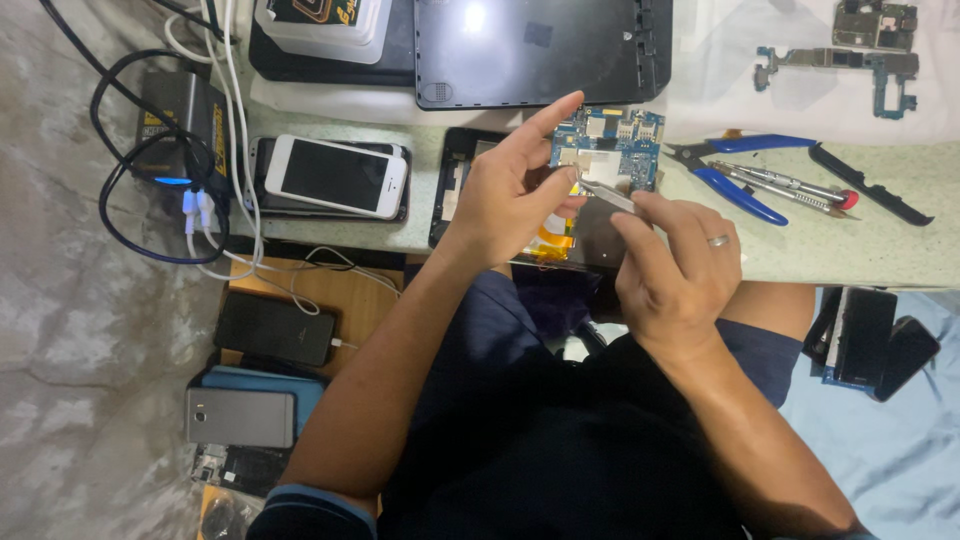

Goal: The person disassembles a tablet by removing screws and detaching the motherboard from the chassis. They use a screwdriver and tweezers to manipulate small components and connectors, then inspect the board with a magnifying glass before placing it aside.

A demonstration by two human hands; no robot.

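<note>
Blue circuit board [610,140] lies at the upper middle of the frame, set in an opened device [465,175] on the pale speckled worktop [850,250]. Both hands meet just over its lower edge. The left hand [510,195] is curled, its forefinger stretched up and to the right, its thumb pressing toward the board; what, if anything, it grips I cannot tell. The right hand [675,270], a ring on one finger, is closed around slim metal tweezers [605,193] — their tips point left, toward the left thumb and a yellow patch [553,238] of the device below it.

Right of the board lie blue-handled pliers [745,170], a screwdriver [795,185] with a red end beside them, and a dark strip [870,185]. In the upper right corner two bare boards [870,45] rest on a white sheet. A dark tablet back [540,50] fills the top middle.

Left of the hands a white phone [335,175] lies on top of a darker one. Further left sits a dark charger [185,130] with a blue light and white and black cables — they trail down to a black phone [275,328] at the lower left, with a grey phone [240,417] below it. More dark phones [875,345] lie at the right edge on a blue cloth.
</note>
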